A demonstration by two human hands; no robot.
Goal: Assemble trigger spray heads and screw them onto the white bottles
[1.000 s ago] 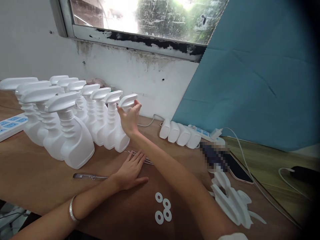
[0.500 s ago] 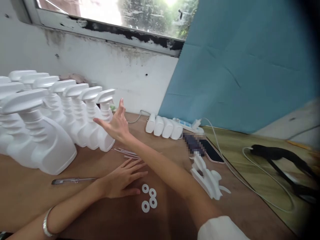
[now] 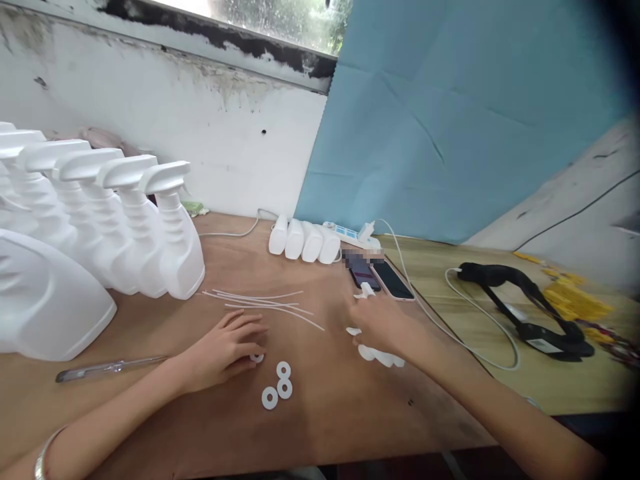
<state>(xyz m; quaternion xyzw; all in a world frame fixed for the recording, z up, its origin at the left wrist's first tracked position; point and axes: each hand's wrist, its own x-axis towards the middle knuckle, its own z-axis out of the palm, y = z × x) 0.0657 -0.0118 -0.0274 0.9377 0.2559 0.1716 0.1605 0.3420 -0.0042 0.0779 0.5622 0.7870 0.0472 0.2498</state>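
Observation:
My left hand (image 3: pixel 225 350) rests on the table with its fingers spread, palm down. A white ring washer (image 3: pixel 257 359) shows partly under its fingertips; whether they grip it I cannot tell. Three more white washers (image 3: pixel 270 398) lie just right of that hand. Beyond the fingers are several thin white tubes (image 3: pixel 270 303). My right hand (image 3: pixel 383 325) is closed over a white spray trigger head (image 3: pixel 367 290), whose parts stick out around the fingers. The fingertips are mostly hidden. White trigger parts (image 3: pixel 383 357) also show below the hand.
White spray bottles (image 3: pixel 175 247) with trigger heads stand in rows at left. A clear-handled screwdriver-like tool (image 3: pixel 110 367) lies before them. Several small white bottles or caps (image 3: pixel 303 240), a power strip (image 3: pixel 353 235) and two phones (image 3: pixel 393 280) lie further back. A white cable and black headband (image 3: pixel 520 280) are at right.
My right hand has moved from the spray bottles to the trigger heads on the right and closed there. My left fingers now cover one washer. The view has shifted right.

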